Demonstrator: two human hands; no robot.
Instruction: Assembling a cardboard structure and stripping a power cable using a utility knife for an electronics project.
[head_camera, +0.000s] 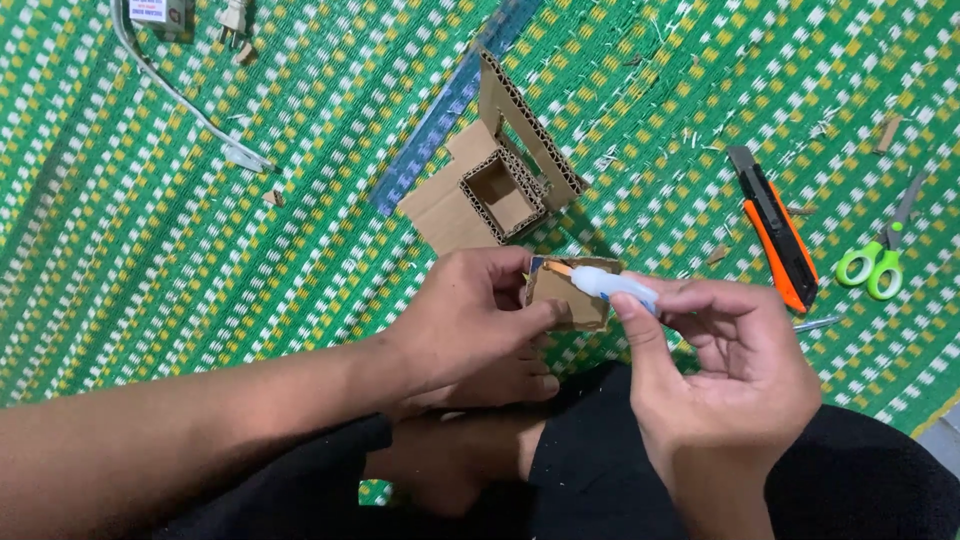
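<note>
My left hand (470, 320) pinches a small brown cardboard piece (575, 305) at its left edge, just above my lap. My right hand (725, 370) holds a small white glue tube (615, 287) between thumb and fingers, with its orange tip touching the top left of that piece. Further away on the mat stands a cardboard model (500, 185): a flat base, a small open square box of corrugated walls and an upright wall leaning beside it.
A green woven mat (250, 300) covers the floor. An orange and black utility knife (780, 235) and green-handled scissors (878, 260) lie at the right. A blue ruler (440, 120) lies by the model. A white cable (175, 95) and plug (233, 18) are at top left. Cardboard scraps are scattered.
</note>
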